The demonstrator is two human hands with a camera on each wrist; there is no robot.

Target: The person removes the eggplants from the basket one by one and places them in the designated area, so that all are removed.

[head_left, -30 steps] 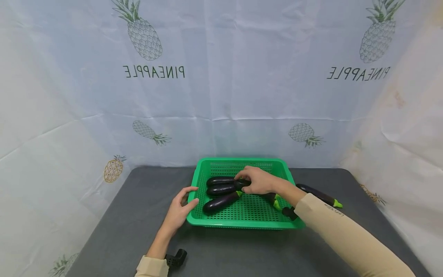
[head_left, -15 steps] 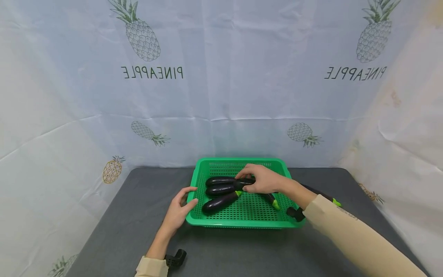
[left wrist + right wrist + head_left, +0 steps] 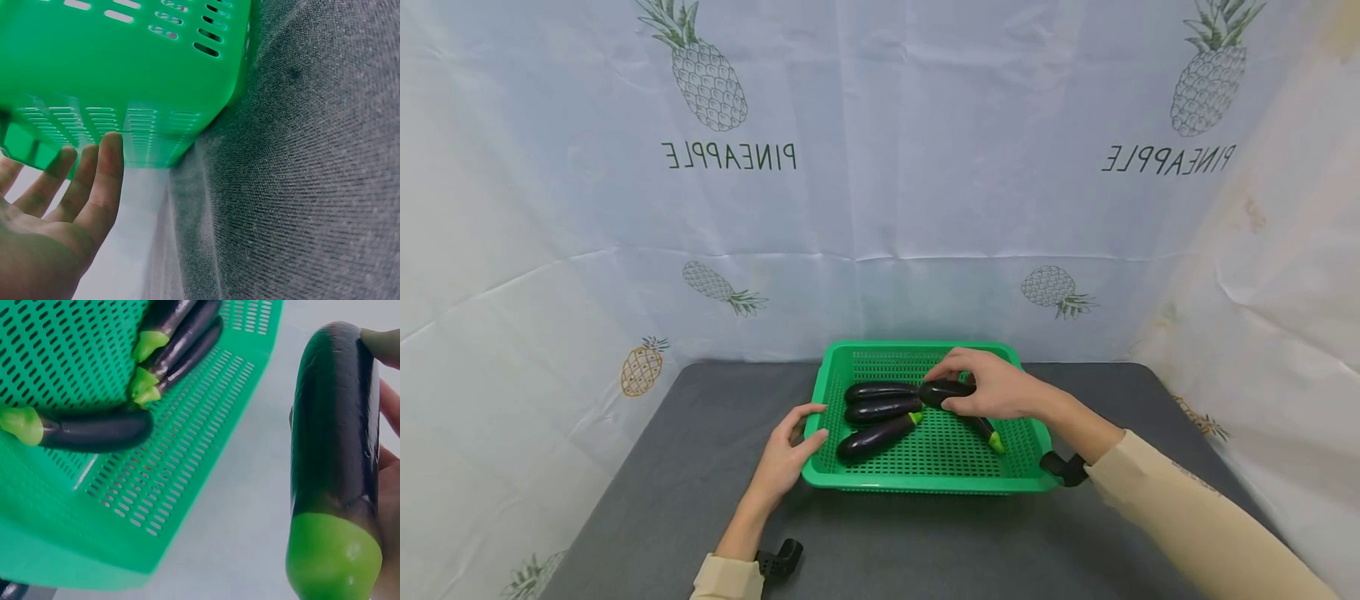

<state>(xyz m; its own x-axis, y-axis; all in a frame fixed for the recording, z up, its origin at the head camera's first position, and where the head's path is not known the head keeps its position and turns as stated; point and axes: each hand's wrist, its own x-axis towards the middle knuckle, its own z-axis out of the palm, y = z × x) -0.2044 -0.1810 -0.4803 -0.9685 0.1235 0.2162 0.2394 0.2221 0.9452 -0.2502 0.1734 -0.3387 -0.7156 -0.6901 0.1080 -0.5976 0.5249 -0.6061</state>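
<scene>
My right hand (image 3: pixel 1000 387) pinches a dark purple eggplant (image 3: pixel 942 392) by its sides, raised over the green basket (image 3: pixel 925 484). Its bright green cap (image 3: pixel 334 556) shows at the lower right of the right wrist view; in the head view my hand covers that end. Three eggplants (image 3: pixel 876 438) lie side by side at the basket's left. Another eggplant (image 3: pixel 981 428) lies in the right half, partly behind my right hand. My left hand (image 3: pixel 782 458) is at the basket's left rim, fingers extended along the outer wall in the left wrist view.
The basket stands on a grey cloth-covered table (image 3: pixel 722 433), close to the pineapple-printed curtain (image 3: pixel 925 208) at the back. The same curtain hangs at both sides. My right forearm (image 3: pixel 1078 425) crosses the basket's right rim.
My right hand has lifted the eggplant and carried it rightward, away from the others. The eggplant on the table at right is now hidden behind my arm. My left hand has stayed put.
</scene>
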